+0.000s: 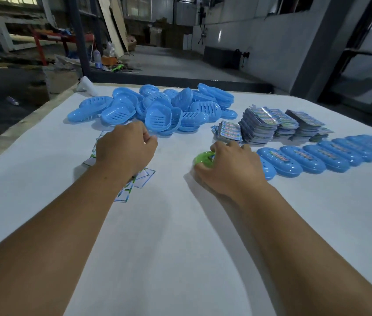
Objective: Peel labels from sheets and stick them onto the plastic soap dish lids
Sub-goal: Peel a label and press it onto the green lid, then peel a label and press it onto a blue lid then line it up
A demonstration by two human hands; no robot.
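- one green oval plastic soap dish lid (203, 158), gripped by the right hand (230, 169); roughly nine labelled blue lids (312, 159) in a row at right
- left hand (124, 148) hovers, fingers curled; grasp hidden

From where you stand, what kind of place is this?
Probably a small factory or packing workshop: a heap of identical blue soap dish lids, stacks of label sheets, and a row of labelled lids on a white table in a bare concrete hall.

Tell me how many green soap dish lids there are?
1: the green soap dish lid sits under the right hand, left of the labelled blue row. Others may be hidden.
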